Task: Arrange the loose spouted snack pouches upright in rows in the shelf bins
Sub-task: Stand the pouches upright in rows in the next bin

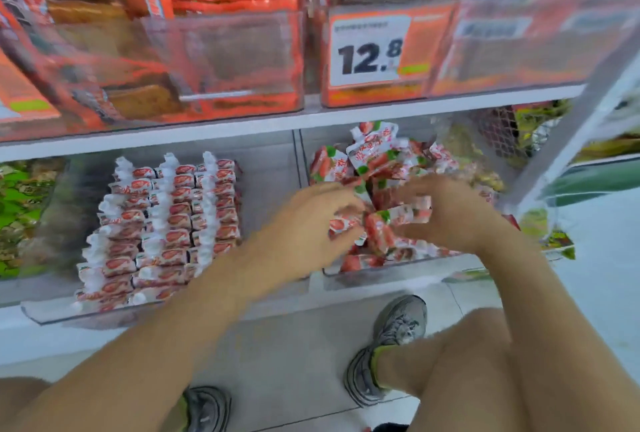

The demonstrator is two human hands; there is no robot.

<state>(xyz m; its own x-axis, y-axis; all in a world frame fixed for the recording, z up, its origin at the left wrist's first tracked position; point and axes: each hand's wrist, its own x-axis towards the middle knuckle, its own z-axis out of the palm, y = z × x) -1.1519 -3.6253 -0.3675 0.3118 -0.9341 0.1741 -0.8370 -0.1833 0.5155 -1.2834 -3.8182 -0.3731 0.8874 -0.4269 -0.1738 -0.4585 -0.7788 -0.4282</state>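
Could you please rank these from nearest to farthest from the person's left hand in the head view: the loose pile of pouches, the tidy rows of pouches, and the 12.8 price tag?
From the left hand:
1. Loose pile of pouches, right bin, at the fingertips.
2. Tidy rows of pouches, left bin, off to the hand's left.
3. 12.8 price tag, on the upper shelf's bin front.

A white price card point(369, 51) in an orange holder at the front of the upper shelf, toward one o'clock, read "12.8" in bold black digits. Its small print and the pouches' point(367, 161) lettering were too blurred to read.
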